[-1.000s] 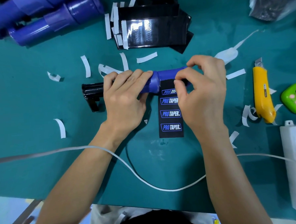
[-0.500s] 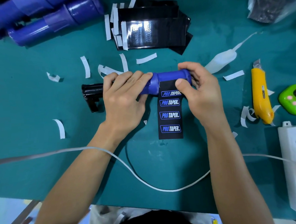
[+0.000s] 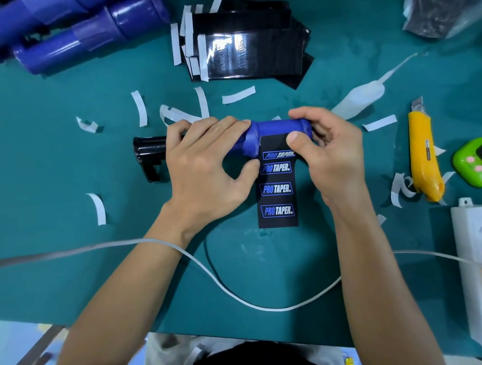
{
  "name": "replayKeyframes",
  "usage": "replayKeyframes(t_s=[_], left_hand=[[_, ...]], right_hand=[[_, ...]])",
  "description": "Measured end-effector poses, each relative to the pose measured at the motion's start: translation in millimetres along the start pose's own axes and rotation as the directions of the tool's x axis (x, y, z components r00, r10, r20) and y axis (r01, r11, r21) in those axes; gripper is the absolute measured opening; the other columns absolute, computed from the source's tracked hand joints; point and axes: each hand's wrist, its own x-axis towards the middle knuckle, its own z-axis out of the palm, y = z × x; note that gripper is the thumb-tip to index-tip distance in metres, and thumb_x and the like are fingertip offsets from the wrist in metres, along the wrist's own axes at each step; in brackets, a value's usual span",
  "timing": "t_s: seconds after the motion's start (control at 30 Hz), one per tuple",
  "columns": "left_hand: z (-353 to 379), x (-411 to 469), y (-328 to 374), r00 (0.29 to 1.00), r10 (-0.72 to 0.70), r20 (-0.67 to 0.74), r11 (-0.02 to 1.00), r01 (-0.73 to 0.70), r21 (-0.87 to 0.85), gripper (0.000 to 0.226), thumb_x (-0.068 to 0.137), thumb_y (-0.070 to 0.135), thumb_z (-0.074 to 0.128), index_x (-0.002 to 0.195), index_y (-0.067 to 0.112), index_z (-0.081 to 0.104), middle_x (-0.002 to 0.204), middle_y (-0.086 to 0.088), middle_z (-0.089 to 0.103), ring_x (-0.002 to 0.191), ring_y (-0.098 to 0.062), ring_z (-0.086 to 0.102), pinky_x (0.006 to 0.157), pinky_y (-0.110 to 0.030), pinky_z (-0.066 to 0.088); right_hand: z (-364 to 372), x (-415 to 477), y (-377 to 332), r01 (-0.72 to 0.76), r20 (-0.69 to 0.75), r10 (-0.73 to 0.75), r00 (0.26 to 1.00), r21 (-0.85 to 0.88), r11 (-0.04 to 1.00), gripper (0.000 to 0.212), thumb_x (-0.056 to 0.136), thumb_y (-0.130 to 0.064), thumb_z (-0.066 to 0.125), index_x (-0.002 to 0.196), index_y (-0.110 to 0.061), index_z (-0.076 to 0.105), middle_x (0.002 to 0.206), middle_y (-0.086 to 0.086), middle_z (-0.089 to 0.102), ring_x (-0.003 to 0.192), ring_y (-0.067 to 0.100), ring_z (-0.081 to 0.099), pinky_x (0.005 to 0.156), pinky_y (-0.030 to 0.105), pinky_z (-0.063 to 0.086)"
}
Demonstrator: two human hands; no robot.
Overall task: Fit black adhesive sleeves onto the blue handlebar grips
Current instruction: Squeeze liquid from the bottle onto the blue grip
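Head view puts the blue grip [image 3: 279,127] at the middle of the desk [image 3: 66,169], lying crosswise with its long axis running left to right. Its left end sits on a black holder [image 3: 149,153] that sticks out past the left hand. The left hand [image 3: 205,167] curls over the grip's left part, fingers on top and thumb below, just beside the left edge of the black sleeve [image 3: 277,200]. The right hand [image 3: 330,155] closes round the grip's right end, and its thumb pins the black sleeve's top edge against the grip's front face.

From that pinned edge the black sleeve runs straight toward the person and lies flat on the desk, print side up (four logos showing), at a right angle to the grip. The coming move, as I judge it, turns on that right angle: rolling the grip along the tail, or lifting the tail up and over, winds it squarely only if its side edges run square to the grip. Both hands are equally near; the right one holds the seam.

Bare desk lies past the tail as far as the white cable [image 3: 240,296] looping near the person. A yellow knife [image 3: 424,156] lies well apart to the right, and paper strips [image 3: 139,108] are scattered behind and to the left.
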Motion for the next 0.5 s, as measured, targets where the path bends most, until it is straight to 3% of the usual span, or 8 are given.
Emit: replayKeyframes(t_s=[0.13, 0.23, 0.5], left_hand=[[2.0, 1.3, 14.2, 0.991, -0.136, 0.013, 0.99, 0.135, 0.027, 0.038, 0.099, 0.05, 0.059, 0.114, 0.021, 0.078, 0.111, 0.009, 0.076, 0.101, -0.02, 0.064, 0.096, -0.04, 0.035], [3.8, 2.1, 16.5, 0.987, -0.143, 0.07, 0.986, 0.136, 0.093, 0.043, 0.103, 0.055, 0.051, 0.118, 0.024, 0.076, 0.114, 0.011, 0.075, 0.102, -0.02, 0.064, 0.097, -0.042, 0.034], [0.9, 1.6, 12.4, 0.986, -0.136, 0.097, 0.988, 0.129, 0.081, 0.032, 0.104, 0.046, 0.057, 0.119, 0.025, 0.075, 0.113, 0.013, 0.075, 0.103, -0.016, 0.064, 0.098, -0.04, 0.032]], right_hand=[[3.8, -4.9, 0.4, 0.002, 0.002, -0.002, 1.0, 0.062, 0.998, 0.033, 0.081, -0.013, 0.076, 0.104, -0.036, 0.076, 0.105, -0.008, 0.079, 0.099, 0.014, 0.073, 0.092, 0.029, 0.054], [10.2, -8.3, 0.1, 0.015, 0.02, -0.016, 1.0, 0.069, 0.997, 0.036, 0.081, -0.01, 0.077, 0.104, -0.037, 0.076, 0.107, -0.012, 0.079, 0.102, 0.012, 0.073, 0.093, 0.025, 0.054], [12.2, -10.3, -0.2, 0.008, 0.009, -0.009, 1.0, 0.093, 0.996, 0.035, 0.081, -0.012, 0.078, 0.104, -0.039, 0.077, 0.111, -0.007, 0.079, 0.105, 0.015, 0.073, 0.096, 0.032, 0.055]])
